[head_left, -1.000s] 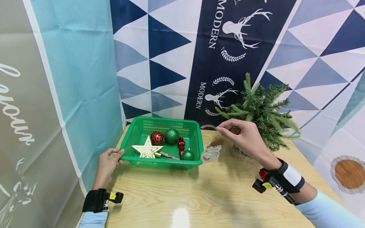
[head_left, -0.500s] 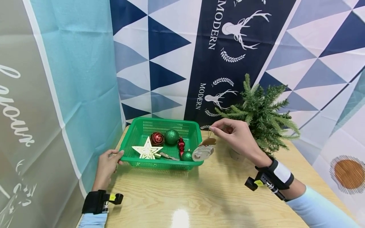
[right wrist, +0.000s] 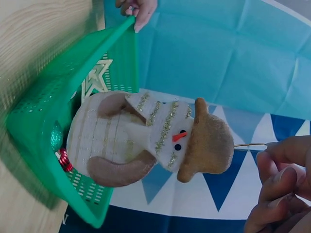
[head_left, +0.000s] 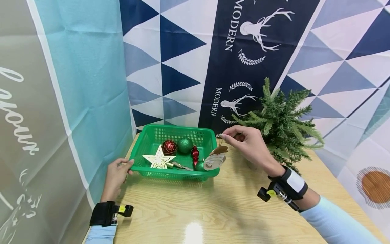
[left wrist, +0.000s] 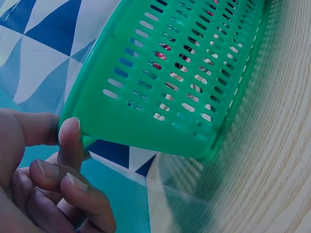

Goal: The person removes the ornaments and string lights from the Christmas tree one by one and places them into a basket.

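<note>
A snowman ornament (right wrist: pixel 131 133) with a brown hat, orange nose and gold stripes hangs from a thin loop. My right hand (head_left: pixel 248 142) pinches that loop between thumb and finger, as the right wrist view shows. In the head view the snowman (head_left: pixel 214 161) overlaps the right front corner of a green plastic basket (head_left: pixel 176 174). At the basket's left front corner, my left hand (head_left: pixel 117 174) pinches the rim. Inside lie a gold star (head_left: pixel 159 158), a red ball (head_left: pixel 169 147), a green glitter ball (head_left: pixel 185 145), a red spindle-shaped ornament (head_left: pixel 195 155) and a smaller green ball (head_left: pixel 199 166).
A small artificial fir tree (head_left: pixel 283 122) stands at the right, behind my right hand. The basket rests on a light wooden table (head_left: pixel 170 210). Patterned cloth (head_left: pixel 182 44) hangs behind and on the left side.
My right hand has moved left, carrying the snowman ornament from beside the basket to over its right front corner. My left hand stays on the rim.
</note>
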